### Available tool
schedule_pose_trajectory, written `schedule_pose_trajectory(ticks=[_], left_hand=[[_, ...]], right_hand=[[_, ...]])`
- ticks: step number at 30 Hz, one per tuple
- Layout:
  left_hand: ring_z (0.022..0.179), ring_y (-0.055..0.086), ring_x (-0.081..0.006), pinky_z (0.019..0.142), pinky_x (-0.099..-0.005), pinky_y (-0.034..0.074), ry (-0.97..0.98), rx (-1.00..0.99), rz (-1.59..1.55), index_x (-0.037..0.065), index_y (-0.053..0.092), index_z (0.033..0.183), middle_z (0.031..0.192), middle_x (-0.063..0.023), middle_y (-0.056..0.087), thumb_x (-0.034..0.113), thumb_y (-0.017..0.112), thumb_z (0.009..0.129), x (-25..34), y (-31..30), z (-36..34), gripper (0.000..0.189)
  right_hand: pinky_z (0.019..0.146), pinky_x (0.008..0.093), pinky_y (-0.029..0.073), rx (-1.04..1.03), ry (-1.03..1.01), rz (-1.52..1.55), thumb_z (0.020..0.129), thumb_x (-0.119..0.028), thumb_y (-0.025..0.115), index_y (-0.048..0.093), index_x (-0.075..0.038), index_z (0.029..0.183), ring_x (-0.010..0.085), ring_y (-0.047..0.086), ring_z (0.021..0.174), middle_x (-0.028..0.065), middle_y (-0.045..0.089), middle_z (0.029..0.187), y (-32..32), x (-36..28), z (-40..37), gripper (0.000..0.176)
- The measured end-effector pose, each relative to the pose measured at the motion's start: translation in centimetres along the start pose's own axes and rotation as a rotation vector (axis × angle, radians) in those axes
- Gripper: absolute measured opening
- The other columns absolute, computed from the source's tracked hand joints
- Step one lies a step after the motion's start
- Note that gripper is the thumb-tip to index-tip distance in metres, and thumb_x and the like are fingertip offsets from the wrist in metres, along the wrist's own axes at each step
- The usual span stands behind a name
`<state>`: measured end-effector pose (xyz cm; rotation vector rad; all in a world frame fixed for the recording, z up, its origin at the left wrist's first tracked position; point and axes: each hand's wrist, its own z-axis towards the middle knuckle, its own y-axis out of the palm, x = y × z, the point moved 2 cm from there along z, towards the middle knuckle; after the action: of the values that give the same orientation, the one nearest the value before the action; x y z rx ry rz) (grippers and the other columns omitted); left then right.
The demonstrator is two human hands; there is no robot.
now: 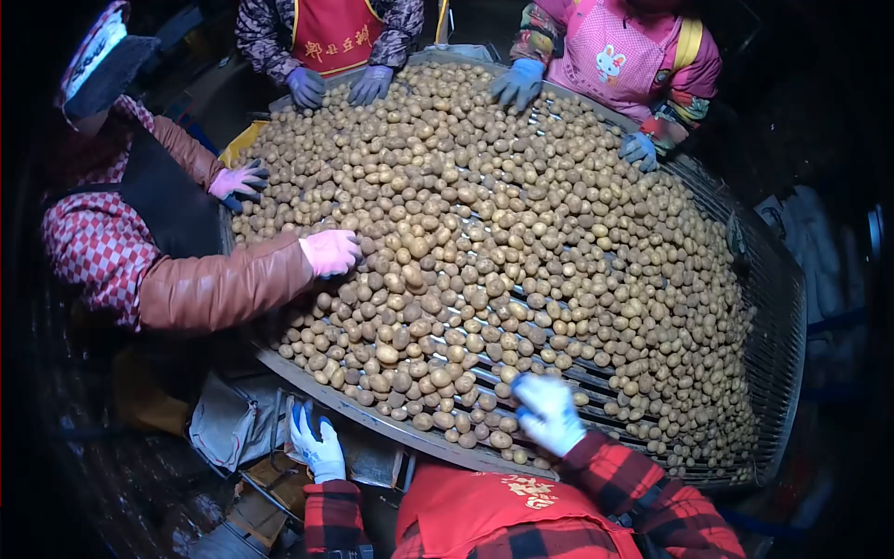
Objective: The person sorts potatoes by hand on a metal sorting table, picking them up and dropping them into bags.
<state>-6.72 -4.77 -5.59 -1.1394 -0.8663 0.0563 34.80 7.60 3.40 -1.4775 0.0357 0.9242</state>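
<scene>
Many potatoes (438,196) cover a slatted metal sorting table (778,354). My right hand (549,412), in a white glove with blue fingertips, is over the near part of the slats among the potatoes; its fingers are blurred. Outside the table's near rim, at the lower left, my left hand (318,449) wears a white and blue glove. Its thumb and fingers are apart, and nothing shows in it.
A co-worker in a checked top (98,247) reaches in from the left with pink gloves. Two more people stand at the far side, in a red apron (333,37) and a pink apron (610,56). Sacks (223,424) hang below the near left rim.
</scene>
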Motion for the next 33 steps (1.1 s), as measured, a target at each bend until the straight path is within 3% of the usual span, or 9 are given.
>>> schedule_pose_trajectory(ticks=[2, 4, 5, 10, 13, 15, 23, 28, 33], left_hand=[[0.132, 0.050, -0.0397, 0.114, -0.0508, 0.037, 0.146, 0.008, 0.012, 0.005, 0.062, 0.132, 0.141, -0.0184, 0.056, 0.010, 0.062, 0.089, 2.6, -0.5, 1.5, 0.044], [0.128, 0.054, -0.0379, 0.111, -0.0521, 0.039, 0.370, 0.001, -0.011, 0.004, 0.067, 0.124, 0.132, -0.0171, 0.062, 0.007, 0.061, 0.089, 5.6, -0.6, 3.0, 0.036], [0.124, 0.058, -0.0370, 0.109, -0.0518, 0.041, 0.400, -0.011, -0.024, 0.005, 0.068, 0.121, 0.129, -0.0155, 0.064, 0.006, 0.061, 0.088, 7.3, -0.6, 3.5, 0.034], [0.117, 0.061, -0.0333, 0.108, -0.0506, 0.041, 0.453, -0.049, -0.013, 0.008, 0.069, 0.114, 0.121, -0.0118, 0.068, 0.006, 0.063, 0.085, 8.5, 4.4, 5.6, 0.030], [0.118, 0.061, -0.0283, 0.111, -0.0509, 0.037, 0.425, -0.080, 0.116, 0.013, 0.070, 0.114, 0.122, -0.0083, 0.068, 0.011, 0.066, 0.081, 8.0, 5.9, 5.9, 0.034], [0.118, 0.060, -0.0282, 0.111, -0.0509, 0.037, 0.402, -0.090, 0.136, 0.013, 0.071, 0.114, 0.122, -0.0079, 0.068, 0.011, 0.066, 0.081, 8.4, 5.6, 5.8, 0.032], [0.116, 0.062, -0.0284, 0.112, -0.0524, 0.036, 0.381, -0.099, 0.208, 0.012, 0.071, 0.114, 0.121, -0.0075, 0.069, 0.013, 0.067, 0.085, 9.2, 5.2, 5.6, 0.029], [0.116, 0.061, -0.0292, 0.112, -0.0511, 0.036, 0.360, -0.127, 0.201, 0.012, 0.071, 0.113, 0.122, -0.0079, 0.069, 0.010, 0.066, 0.083, 10.1, 5.0, 6.1, 0.031], [0.116, 0.062, -0.0305, 0.112, -0.0514, 0.037, 0.353, -0.122, 0.176, 0.011, 0.071, 0.113, 0.122, -0.0088, 0.069, 0.009, 0.067, 0.082, 10.3, 4.7, 6.1, 0.031]], right_hand=[[0.087, 0.0485, 0.049, 0.239, 0.107, -0.257, 0.069, -0.011, 0.067, 0.066, -0.003, 0.109, 0.0365, 0.063, 0.097, 0.0159, 0.067, 0.105, -3.2, 2.9, -0.2, 0.042], [0.117, 0.0548, 0.028, 0.206, 0.393, -0.519, 0.069, -0.021, 0.077, 0.057, -0.006, 0.134, 0.0383, 0.045, 0.133, 0.0191, 0.052, 0.142, -4.3, 7.7, -2.8, 0.069], [0.122, 0.0562, 0.020, 0.201, 0.477, -0.579, 0.068, -0.029, 0.083, 0.050, -0.007, 0.144, 0.0373, 0.037, 0.142, 0.0189, 0.043, 0.153, -5.1, 9.7, -3.1, 0.085], [0.121, 0.0627, 0.015, 0.031, 0.663, -0.729, 0.063, -0.049, 0.089, 0.040, -0.017, 0.155, 0.0478, 0.021, 0.149, 0.0217, 0.025, 0.163, -5.7, 14.3, -0.4, 0.108], [0.117, 0.0712, 0.015, 0.008, 0.567, -0.745, 0.062, -0.053, 0.088, 0.035, -0.018, 0.157, 0.0488, 0.019, 0.150, 0.0166, 0.024, 0.165, -4.0, 15.8, 4.2, 0.114], [0.115, 0.0745, 0.015, -0.003, 0.628, -0.672, 0.062, -0.054, 0.088, 0.033, -0.018, 0.158, 0.0483, 0.020, 0.150, 0.0145, 0.026, 0.165, -3.0, 15.8, 7.5, 0.116], [0.108, 0.0726, 0.030, -0.051, 0.404, -0.649, 0.074, -0.053, 0.079, 0.034, -0.023, 0.159, 0.0414, 0.029, 0.148, 0.0069, 0.032, 0.163, 2.6, 12.8, 24.2, 0.100], [0.109, 0.0764, 0.026, -0.031, 0.488, -0.534, 0.083, -0.063, 0.069, 0.031, -0.027, 0.160, 0.0407, 0.028, 0.149, 0.0053, 0.027, 0.168, 5.0, 10.4, 33.3, 0.093], [0.115, 0.0751, 0.016, 0.014, 0.251, -0.267, 0.088, -0.053, 0.066, 0.039, -0.024, 0.156, 0.0411, 0.023, 0.152, 0.0097, 0.037, 0.162, 7.2, 7.9, 37.6, 0.079]])
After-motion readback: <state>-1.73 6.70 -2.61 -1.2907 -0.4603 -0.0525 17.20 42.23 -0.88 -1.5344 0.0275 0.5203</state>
